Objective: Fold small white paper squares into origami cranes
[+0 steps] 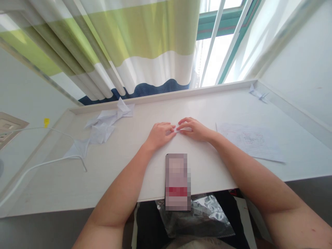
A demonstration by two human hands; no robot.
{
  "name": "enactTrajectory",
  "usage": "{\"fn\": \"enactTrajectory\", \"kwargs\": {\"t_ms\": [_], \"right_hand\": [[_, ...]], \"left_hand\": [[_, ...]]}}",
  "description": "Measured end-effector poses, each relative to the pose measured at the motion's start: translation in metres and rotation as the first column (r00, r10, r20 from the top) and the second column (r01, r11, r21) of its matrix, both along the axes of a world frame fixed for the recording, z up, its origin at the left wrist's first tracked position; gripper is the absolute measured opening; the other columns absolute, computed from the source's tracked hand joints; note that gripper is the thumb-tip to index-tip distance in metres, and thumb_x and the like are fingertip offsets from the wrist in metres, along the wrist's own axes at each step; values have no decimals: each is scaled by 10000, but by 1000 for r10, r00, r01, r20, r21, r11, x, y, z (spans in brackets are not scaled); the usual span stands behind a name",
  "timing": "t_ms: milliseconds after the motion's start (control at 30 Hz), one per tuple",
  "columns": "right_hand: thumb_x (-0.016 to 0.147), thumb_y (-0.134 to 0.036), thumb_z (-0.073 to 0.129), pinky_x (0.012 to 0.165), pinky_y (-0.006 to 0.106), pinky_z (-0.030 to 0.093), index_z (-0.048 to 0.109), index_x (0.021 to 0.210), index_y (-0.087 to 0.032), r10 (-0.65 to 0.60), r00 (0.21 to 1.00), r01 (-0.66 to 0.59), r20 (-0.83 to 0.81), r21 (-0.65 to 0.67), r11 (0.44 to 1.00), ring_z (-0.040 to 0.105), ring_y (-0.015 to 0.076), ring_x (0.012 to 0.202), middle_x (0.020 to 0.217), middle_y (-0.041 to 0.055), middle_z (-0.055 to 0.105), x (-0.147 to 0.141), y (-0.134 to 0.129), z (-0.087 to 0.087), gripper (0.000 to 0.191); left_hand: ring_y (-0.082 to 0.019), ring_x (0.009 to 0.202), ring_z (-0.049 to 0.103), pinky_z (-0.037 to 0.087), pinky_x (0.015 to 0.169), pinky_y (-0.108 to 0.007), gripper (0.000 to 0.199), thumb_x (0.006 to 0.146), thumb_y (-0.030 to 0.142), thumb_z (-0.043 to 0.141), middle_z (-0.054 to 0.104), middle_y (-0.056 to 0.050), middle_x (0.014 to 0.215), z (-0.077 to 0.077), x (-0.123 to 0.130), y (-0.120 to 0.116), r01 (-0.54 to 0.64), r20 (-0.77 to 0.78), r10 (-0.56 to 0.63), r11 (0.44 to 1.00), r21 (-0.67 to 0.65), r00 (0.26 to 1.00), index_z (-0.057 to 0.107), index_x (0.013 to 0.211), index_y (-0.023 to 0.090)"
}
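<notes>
Bright daylight — window [220,52] glare

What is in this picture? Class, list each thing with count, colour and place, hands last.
Desk: one, white, centre
Small paper: one, white, at both hands' fingertips
Folded papers: several, overlapping, white, desk's left side
Folded paper shape: one visible, white, far right corner
Written paper: count unclear, white, right
Phone: one, screen blurred, near edge
Plastic bag: one, clear, below desk edge
Cable: count unclear, white, left
Tag: one, yellow, left
Wall plate: one, beige, left
Curtain: green, white, blue, behind desk
Window: one, teal-framed, back right
Left hand: one, bare, centre
Right hand: one, bare, centre
</notes>
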State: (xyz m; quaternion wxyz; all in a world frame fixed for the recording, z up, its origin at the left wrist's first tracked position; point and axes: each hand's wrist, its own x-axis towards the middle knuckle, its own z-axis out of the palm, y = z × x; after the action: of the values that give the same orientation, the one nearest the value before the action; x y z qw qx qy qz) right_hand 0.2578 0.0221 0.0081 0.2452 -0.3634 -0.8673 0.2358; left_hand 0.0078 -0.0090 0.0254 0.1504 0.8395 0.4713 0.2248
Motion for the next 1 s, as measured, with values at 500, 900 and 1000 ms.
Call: {"fn": "enactTrajectory", "kwargs": {"t_ms": [500,900,1000], "right_hand": [[1019,-291,696,1141,554,496,848,1095,-334,-13,999,14,-46,23,1000,690,296,1192,1255,67,768,-2,-1,1,175],[965,-264,737,1156,559,489,802,1192,-321,15,999,-13,-50,51,999,688,304,1225,1301,67,768,-3,0,-1,243],[1015,-267,669,1144,570,492,819,1095,-317,5,1000,-4,-23,50,999,686,307,1208,1281,69,767,-3,0,-2,177]], "left_hand": [[-262,1399,696,509,1235,-506,172,1020,226,640,817,-30,1346,1,-4,-3,34,79,-31,998,-45,996,800,970,262],[-266,1273,743,541,1156,-497,159,1047,308,661,832,-46,1288,0,1,0,-4,94,8,999,-46,995,760,937,249],[-273,1320,722,524,1178,-507,139,1035,266,666,829,-49,1299,-1,0,0,21,91,-17,999,-38,996,770,946,247]]}}
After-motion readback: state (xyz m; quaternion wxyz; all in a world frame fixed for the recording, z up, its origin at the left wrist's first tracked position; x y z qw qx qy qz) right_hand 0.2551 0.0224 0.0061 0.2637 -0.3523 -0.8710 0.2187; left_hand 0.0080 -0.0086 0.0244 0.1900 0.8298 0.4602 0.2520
